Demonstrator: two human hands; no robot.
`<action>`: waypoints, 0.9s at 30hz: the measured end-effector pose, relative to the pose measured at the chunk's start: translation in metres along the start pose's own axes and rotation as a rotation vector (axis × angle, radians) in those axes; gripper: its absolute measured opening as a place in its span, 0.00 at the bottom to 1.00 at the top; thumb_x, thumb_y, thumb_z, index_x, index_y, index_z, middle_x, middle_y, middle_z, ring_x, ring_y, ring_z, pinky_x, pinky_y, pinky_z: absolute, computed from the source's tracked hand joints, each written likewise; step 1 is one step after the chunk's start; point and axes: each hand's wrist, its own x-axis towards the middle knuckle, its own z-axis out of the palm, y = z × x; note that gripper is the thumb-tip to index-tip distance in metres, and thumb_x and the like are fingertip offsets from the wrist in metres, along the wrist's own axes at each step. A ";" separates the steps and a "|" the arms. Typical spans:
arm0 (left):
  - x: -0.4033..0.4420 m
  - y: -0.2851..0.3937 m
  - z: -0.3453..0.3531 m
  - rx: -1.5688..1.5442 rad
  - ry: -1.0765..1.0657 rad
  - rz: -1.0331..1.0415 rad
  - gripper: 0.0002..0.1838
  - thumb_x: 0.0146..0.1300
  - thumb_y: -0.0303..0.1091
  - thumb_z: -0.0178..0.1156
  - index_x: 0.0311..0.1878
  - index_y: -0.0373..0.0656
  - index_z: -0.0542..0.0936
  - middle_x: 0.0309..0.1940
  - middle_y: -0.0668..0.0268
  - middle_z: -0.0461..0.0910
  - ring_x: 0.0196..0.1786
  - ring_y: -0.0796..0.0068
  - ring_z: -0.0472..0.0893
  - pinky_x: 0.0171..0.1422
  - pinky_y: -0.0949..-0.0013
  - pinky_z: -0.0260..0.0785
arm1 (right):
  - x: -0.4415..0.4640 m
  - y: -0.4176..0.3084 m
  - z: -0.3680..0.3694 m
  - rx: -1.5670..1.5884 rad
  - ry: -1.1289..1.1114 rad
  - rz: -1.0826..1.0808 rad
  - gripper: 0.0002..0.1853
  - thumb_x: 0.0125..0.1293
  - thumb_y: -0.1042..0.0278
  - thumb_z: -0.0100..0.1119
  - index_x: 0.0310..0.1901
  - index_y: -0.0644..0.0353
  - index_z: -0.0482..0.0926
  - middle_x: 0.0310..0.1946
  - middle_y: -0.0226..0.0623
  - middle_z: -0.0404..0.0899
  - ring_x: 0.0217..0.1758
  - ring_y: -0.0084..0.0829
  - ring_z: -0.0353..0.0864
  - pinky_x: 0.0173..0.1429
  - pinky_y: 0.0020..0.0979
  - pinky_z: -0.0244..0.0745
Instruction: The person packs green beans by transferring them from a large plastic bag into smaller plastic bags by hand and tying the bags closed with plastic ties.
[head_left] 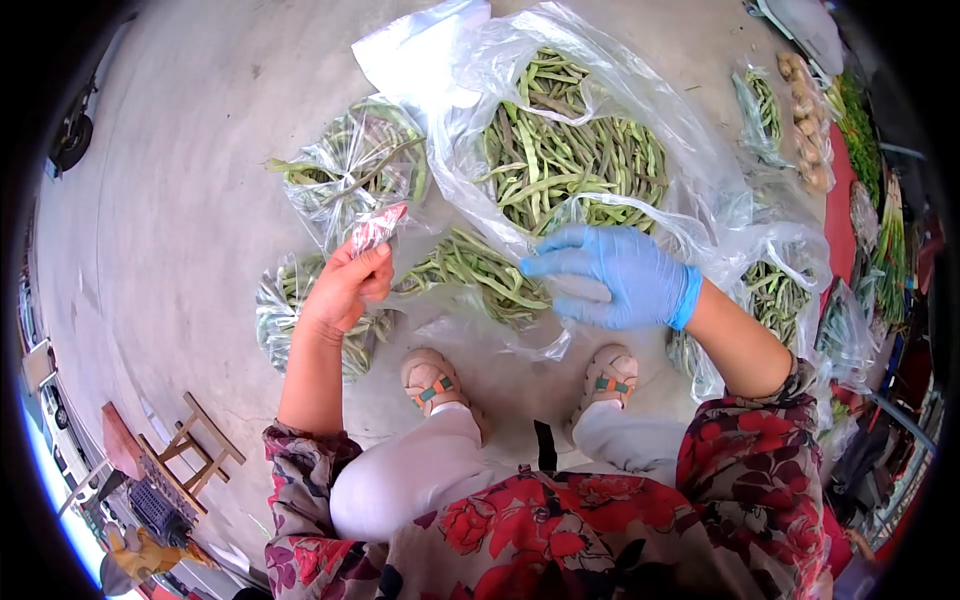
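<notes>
My bare left hand [352, 280] is closed on the gathered, red-marked top of a clear plastic bag [376, 228]. My right hand [622, 278], in a blue glove, has its fingers spread over the near edge of a large clear bag [700, 215] and nothing shows in its grip. Long green beans [575, 165] fill that large bag. Between my hands a smaller open bag holds more green beans [480, 272]. Bagged beans [355, 165] lie just beyond my left hand, and another bag of beans [290, 285] sits beside my left wrist.
My sandalled feet [432, 380] stand below the beans. At the right are another bean bag [775, 300], a bag of potatoes [808, 130] and leafy greens [890, 240]. A wooden stool [200, 445] stands at the lower left, and a wheel [72, 140] shows at the upper left.
</notes>
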 end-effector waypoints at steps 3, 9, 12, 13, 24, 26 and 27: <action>0.017 -0.001 0.013 0.020 -0.023 -0.050 0.03 0.63 0.32 0.55 0.33 0.47 0.72 0.18 0.77 0.64 0.17 0.87 0.55 0.21 0.79 0.43 | 0.015 0.081 -0.017 -0.109 -0.017 0.435 0.15 0.57 0.64 0.49 0.44 0.56 0.78 0.39 0.43 0.78 0.44 0.43 0.77 0.50 0.39 0.71; 0.052 0.010 0.045 0.194 -0.044 -0.162 0.21 0.63 0.32 0.54 0.61 0.51 0.69 0.18 0.81 0.57 0.19 0.88 0.53 0.22 0.81 0.45 | 0.068 0.198 -0.059 -0.398 -0.279 0.698 0.34 0.56 0.46 0.52 0.62 0.54 0.64 0.56 0.50 0.70 0.59 0.45 0.69 0.63 0.38 0.64; 0.086 0.026 0.061 0.316 -0.063 -0.156 0.22 0.63 0.31 0.53 0.62 0.52 0.68 0.18 0.81 0.58 0.19 0.88 0.54 0.23 0.81 0.45 | 0.117 0.220 -0.101 -0.255 0.252 0.703 0.38 0.55 0.39 0.51 0.63 0.56 0.63 0.58 0.50 0.68 0.61 0.45 0.68 0.64 0.37 0.62; 0.101 0.031 0.065 0.329 -0.111 -0.159 0.24 0.63 0.31 0.52 0.63 0.52 0.67 0.19 0.80 0.59 0.19 0.88 0.55 0.23 0.81 0.46 | 0.131 0.213 -0.121 -0.241 0.264 0.734 0.40 0.56 0.40 0.52 0.65 0.59 0.59 0.62 0.50 0.62 0.64 0.45 0.63 0.66 0.37 0.58; 0.224 0.003 0.065 0.341 -0.094 -0.162 0.17 0.61 0.32 0.54 0.54 0.46 0.72 0.21 0.77 0.63 0.19 0.87 0.58 0.24 0.78 0.49 | 0.119 0.250 -0.092 -0.345 -0.102 0.605 0.21 0.54 0.52 0.58 0.42 0.61 0.78 0.40 0.46 0.79 0.43 0.43 0.78 0.52 0.38 0.71; 0.221 0.001 0.062 0.302 -0.076 -0.155 0.16 0.61 0.31 0.54 0.54 0.45 0.72 0.21 0.77 0.64 0.19 0.87 0.58 0.23 0.78 0.49 | 0.098 0.267 -0.071 -0.640 -0.098 0.682 0.28 0.48 0.49 0.64 0.45 0.63 0.77 0.43 0.49 0.77 0.45 0.45 0.77 0.53 0.37 0.71; 0.219 0.002 0.060 0.283 -0.053 -0.154 0.16 0.61 0.31 0.54 0.54 0.45 0.72 0.21 0.77 0.64 0.19 0.87 0.58 0.23 0.79 0.49 | 0.085 0.278 -0.064 -0.790 -0.092 0.714 0.31 0.45 0.47 0.66 0.46 0.63 0.76 0.44 0.50 0.77 0.46 0.46 0.77 0.54 0.37 0.71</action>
